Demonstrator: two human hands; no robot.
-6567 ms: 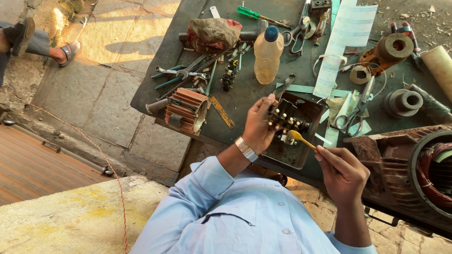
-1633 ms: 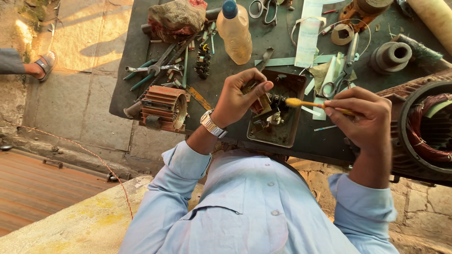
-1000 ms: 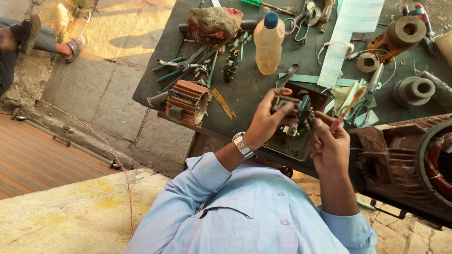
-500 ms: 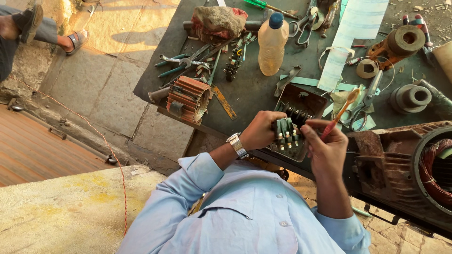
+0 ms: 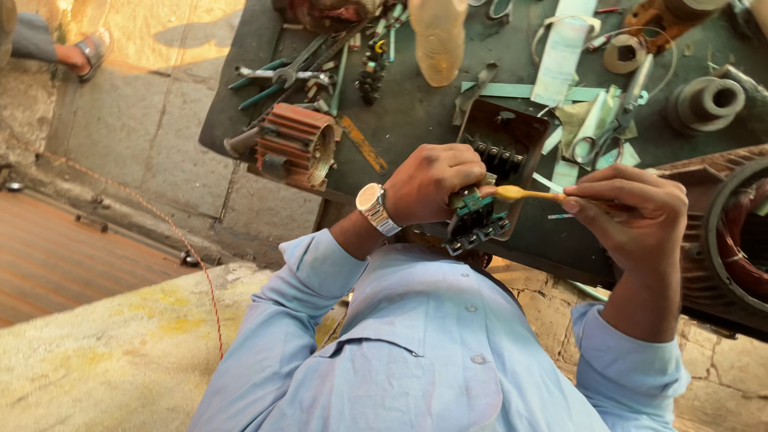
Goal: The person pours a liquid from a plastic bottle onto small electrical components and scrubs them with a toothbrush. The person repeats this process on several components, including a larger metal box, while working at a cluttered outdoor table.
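Note:
My left hand grips a small black and green terminal block, held up over the near edge of the dark workbench. My right hand holds a thin yellow-tipped tool level, with its tip against the top of the block. A rusty brown open box lies on the bench just behind the block. A wristwatch sits on my left wrist.
A ribbed orange motor part sits at the bench's left edge, with wrenches and a plastic bottle behind. A large motor stator stands at right, scissors and spools beyond. Another person's sandalled foot is at far left.
The view has closed in on my hands. My right hand has turned the tool from upright to level and brought its tip onto the block, which my left hand has kept hold of.

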